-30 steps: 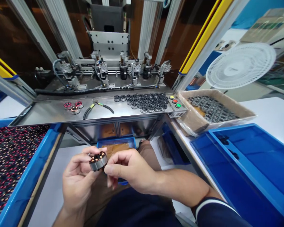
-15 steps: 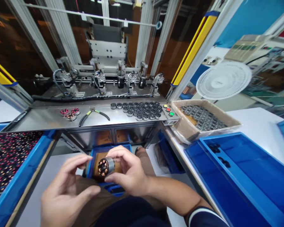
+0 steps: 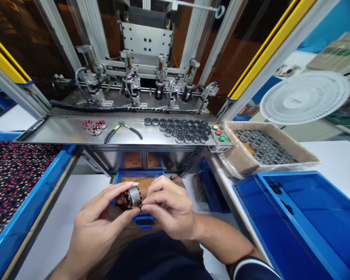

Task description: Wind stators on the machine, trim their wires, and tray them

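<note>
A wound motor stator (image 3: 134,196), a grey metal ring with black teeth and copper coils, sits in my left hand (image 3: 100,221). The left thumb presses its lower edge while the fingers wrap over the top. At the stator's right edge, the thumb and fingertips of my right hand (image 3: 170,208) are pinched together. Whatever is in that pinch is too small to make out. Both hands hover above my lap, over a blue bin (image 3: 140,174) with brown cardboard in it.
On the metal ledge lie red-and-copper stators (image 3: 95,129), pliers (image 3: 116,133) and many grey-black stators (image 3: 185,128), beside push buttons (image 3: 218,132). A blue bin of wound parts (image 3: 20,175) stands left. Right are a cardboard box (image 3: 305,155), a blue tray (image 3: 332,206) and a fan (image 3: 306,97).
The stator has passed from my right hand into my left and turned. My left hand has closed on it, and my right fingers now pinch at its edge. The view has shifted.
</note>
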